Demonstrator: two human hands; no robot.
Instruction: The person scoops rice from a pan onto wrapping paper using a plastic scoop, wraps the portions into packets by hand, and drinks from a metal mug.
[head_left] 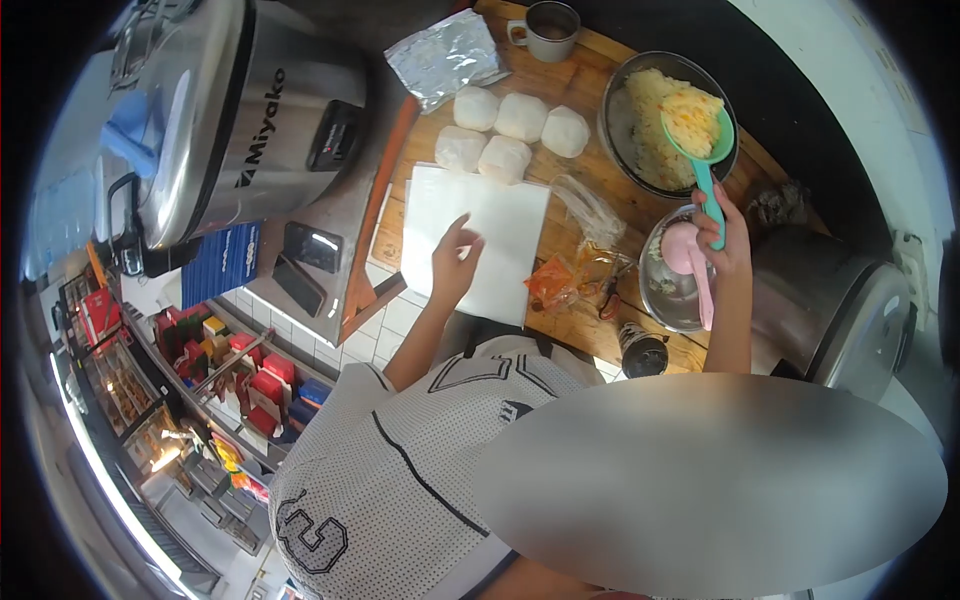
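My right hand [728, 232] grips the handle of a green scoop [708, 205], whose bowl is heaped with yellowish rice [690, 122] above a dark pan [622, 150] of rice. My left hand [457, 255] hovers over a stack of white paper sheets [505, 225], its fingers apart and holding nothing. Several white wrapped bundles [520, 118] sit just beyond the paper. Below my right hand, a pink scoop [683, 248] rests in a metal bowl [660, 300].
Foil [450, 55] and a metal mug [551, 32] lie at the back. Plastic bags [555, 282], scissors [608, 302] and a dark jar [642, 350] are near the front edge. A Miyako cooker [270, 120] and two phones [313, 247] stand left; another cooker [830, 310] is right.
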